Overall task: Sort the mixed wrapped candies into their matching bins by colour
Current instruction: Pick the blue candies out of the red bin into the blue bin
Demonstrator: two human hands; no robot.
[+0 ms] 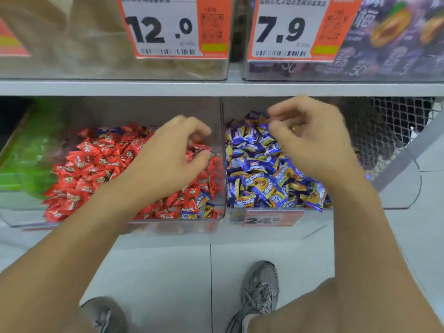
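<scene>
Blue candies (203,205) stray at lower right of red bin (134,222), below left hand (173,150); I judge left nearer; left fingers curled over red candies (96,162), grasp unclear; right hand (310,140) curled over blue bin (276,218), contents indiscernible.

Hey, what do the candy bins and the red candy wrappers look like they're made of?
Candy bins: clear rigid plastic, probably acrylic; the candies show through the walls and the edges glint. Red candy wrappers: thin glossy film, likely plastic or foil-backed; they crinkle and catch highlights. The exact film cannot be told.

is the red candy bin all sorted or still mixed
Still mixed: a few blue-and-yellow candies lie among the red candies at the front right corner of the red bin.
</scene>
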